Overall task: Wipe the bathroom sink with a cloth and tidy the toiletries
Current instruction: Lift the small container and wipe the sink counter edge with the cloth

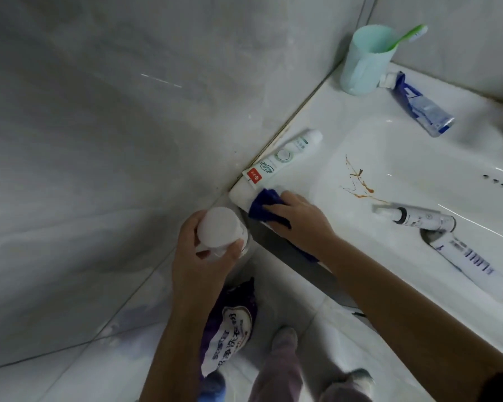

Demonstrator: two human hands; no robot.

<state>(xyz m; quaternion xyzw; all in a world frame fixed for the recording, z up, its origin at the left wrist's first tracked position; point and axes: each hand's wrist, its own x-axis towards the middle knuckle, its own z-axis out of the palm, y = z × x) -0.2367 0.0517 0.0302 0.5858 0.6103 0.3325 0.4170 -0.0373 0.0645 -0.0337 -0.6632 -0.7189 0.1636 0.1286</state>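
The white sink (389,134) runs along the right, with a brown stain (357,181) on the basin slope. My right hand (299,219) presses a dark blue cloth (263,204) flat on the sink's near left corner. My left hand (204,256) grips a white-lidded jar (219,227) held off the sink, beside that corner. A white toothpaste tube (285,156) lies on the left rim just beyond the cloth. A blue tube (418,104) lies on the back rim. A spray bottle (418,220) and a white tube (471,262) lie in the basin by the drain.
A mint cup (365,59) with a green toothbrush (410,36) stands in the back corner against the grey tiled wall (114,126). A purple detergent bag (230,323) leans on the floor below the sink. My feet are on the tiles beside it.
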